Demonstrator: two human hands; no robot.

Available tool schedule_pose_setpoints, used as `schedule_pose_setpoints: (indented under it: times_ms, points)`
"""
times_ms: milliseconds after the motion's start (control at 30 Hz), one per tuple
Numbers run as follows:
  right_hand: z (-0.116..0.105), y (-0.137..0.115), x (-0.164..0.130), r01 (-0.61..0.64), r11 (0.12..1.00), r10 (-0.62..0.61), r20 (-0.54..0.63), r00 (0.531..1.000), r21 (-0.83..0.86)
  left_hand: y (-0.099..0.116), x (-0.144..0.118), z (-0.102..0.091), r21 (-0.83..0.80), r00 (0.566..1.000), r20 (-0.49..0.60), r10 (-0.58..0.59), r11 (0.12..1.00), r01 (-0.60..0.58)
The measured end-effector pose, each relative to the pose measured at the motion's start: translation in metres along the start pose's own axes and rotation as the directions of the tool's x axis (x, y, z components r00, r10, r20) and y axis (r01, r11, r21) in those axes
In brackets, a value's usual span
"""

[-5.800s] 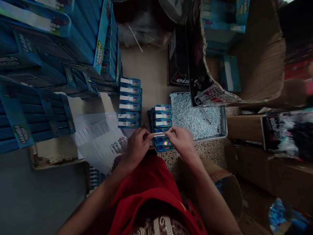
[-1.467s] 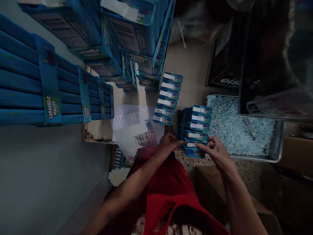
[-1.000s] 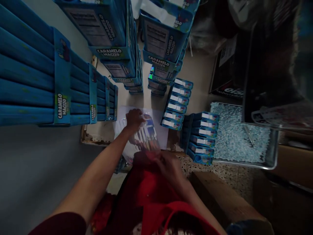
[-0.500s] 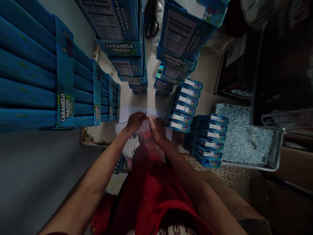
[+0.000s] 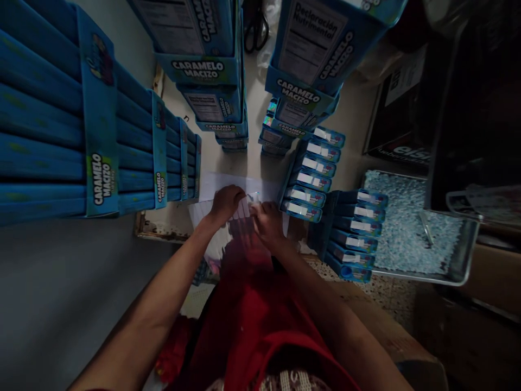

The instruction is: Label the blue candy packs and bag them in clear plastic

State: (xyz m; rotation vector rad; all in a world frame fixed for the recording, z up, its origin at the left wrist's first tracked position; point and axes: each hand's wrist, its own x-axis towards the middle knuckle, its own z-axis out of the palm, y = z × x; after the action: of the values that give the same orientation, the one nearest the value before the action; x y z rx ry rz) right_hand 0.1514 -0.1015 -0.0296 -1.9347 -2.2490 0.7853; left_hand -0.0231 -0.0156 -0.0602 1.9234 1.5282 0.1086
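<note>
My left hand (image 5: pixel 223 203) presses on a white backing sheet of stickers (image 5: pixel 228 184) lying on the work surface. My right hand (image 5: pixel 266 222) pinches a small pale sticker strip (image 5: pixel 253 199) at the sheet's edge, its fingertips close to my left hand's. Just right of my hands stand two rows of small blue boxes (image 5: pixel 311 174) (image 5: pixel 356 233), most with a white strip across the top. The row nearer me reaches the surface's edge.
Tall stacks of blue "Caramelo Macizo" cartons (image 5: pixel 97 152) (image 5: pixel 207 70) (image 5: pixel 309 60) crowd the left and far side. A metal tray (image 5: pixel 464 266) of small pale blue candies sits at right, under a dark box (image 5: pixel 407 125). Scissors (image 5: pixel 255 27) lie far back.
Both hands left the near row of small boxes and moved left to the sticker sheet. In the last half second my right hand pulled back slightly, lifting a strip from the sheet.
</note>
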Motion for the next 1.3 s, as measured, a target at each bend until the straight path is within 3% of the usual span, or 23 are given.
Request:
schedule_pose_setpoints:
  times_ms: [167,267,467,600,833,1100,1300]
  points:
    - [0.000,-0.007,0.019,-0.080,0.996,0.080,0.004,0.997,-0.038,0.006,-0.005,0.002,0.031,0.999,0.000,0.034,0.999,-0.034]
    - [0.005,-0.008,0.027,-0.058,0.994,0.062,0.045,0.997,-0.095,0.008,-0.008,0.004,0.029,1.000,-0.001,-0.029,0.999,0.029]
    - [0.010,-0.006,0.012,0.010,0.990,0.000,0.074,0.997,-0.139,0.015,-0.009,0.002,-0.002,0.992,0.002,-0.123,0.992,0.123]
    - [0.005,-0.011,0.006,-0.038,0.994,0.046,0.068,0.997,-0.107,0.019,-0.011,-0.006,0.010,0.997,0.000,-0.076,0.997,0.076]
    - [-0.003,-0.017,0.016,-0.123,0.992,0.122,-0.041,0.992,-0.016,0.025,-0.020,-0.014,0.144,0.996,-0.020,0.082,0.986,-0.078]
    - [-0.002,-0.017,0.004,-0.027,0.993,0.030,0.024,0.999,-0.119,0.023,-0.020,-0.011,0.166,0.999,-0.024,-0.038,0.985,0.042]
    - [-0.008,-0.020,-0.004,-0.116,0.989,0.117,-0.011,0.993,0.090,0.020,-0.017,-0.009,0.157,0.999,-0.024,-0.021,0.987,0.025]
